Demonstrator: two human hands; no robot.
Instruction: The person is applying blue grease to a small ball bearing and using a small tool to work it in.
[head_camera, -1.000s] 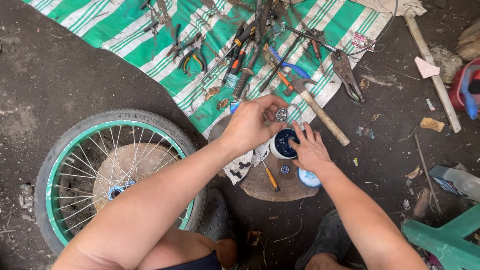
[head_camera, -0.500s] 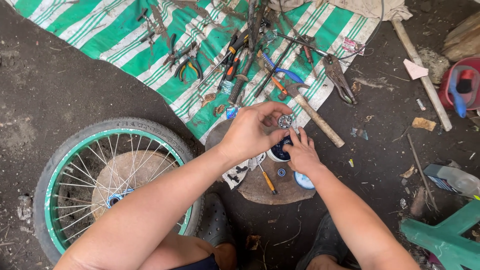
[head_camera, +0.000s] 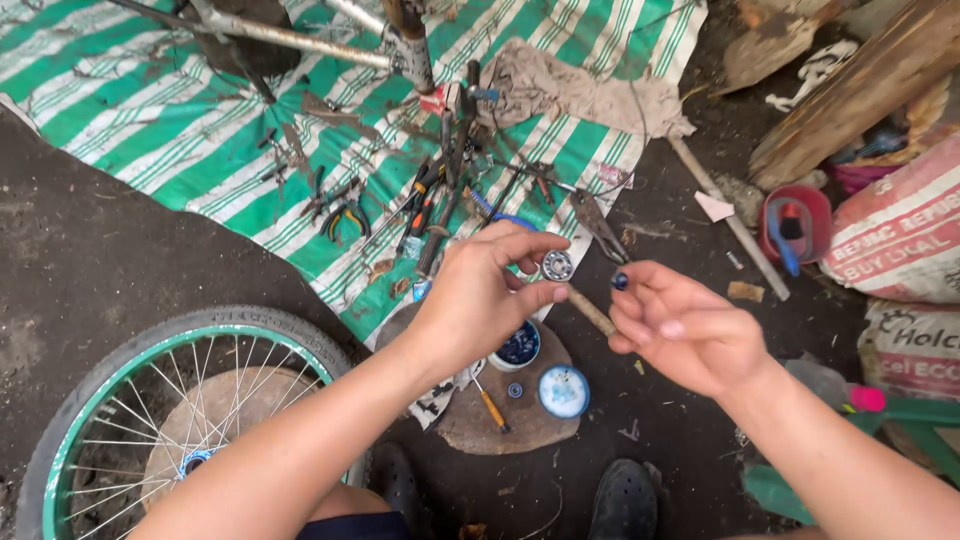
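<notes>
My left hand (head_camera: 487, 292) holds a small round metal bearing (head_camera: 557, 265) between thumb and fingertips, raised above the ground. My right hand (head_camera: 680, 325) is beside it, palm up, with a dab of dark blue grease (head_camera: 620, 281) on one fingertip. Below the hands, a small open tub of blue grease (head_camera: 520, 346) and its round lid (head_camera: 563, 390) rest on a flat round wooden slab (head_camera: 500, 420). A screwdriver with an orange handle (head_camera: 489, 405) lies on the slab too.
A bicycle wheel with a green rim (head_camera: 150, 410) lies at the lower left. Pliers and several other tools (head_camera: 420, 200) are spread on a green-and-white striped sheet (head_camera: 200, 130). A hammer handle (head_camera: 590, 312), a red bucket (head_camera: 795, 225), sacks (head_camera: 890, 235) and wood are at the right.
Both hands have lifted away from the grease tub; the right hand came out of the tub with grease on a fingertip. The camera view has tilted upward.
</notes>
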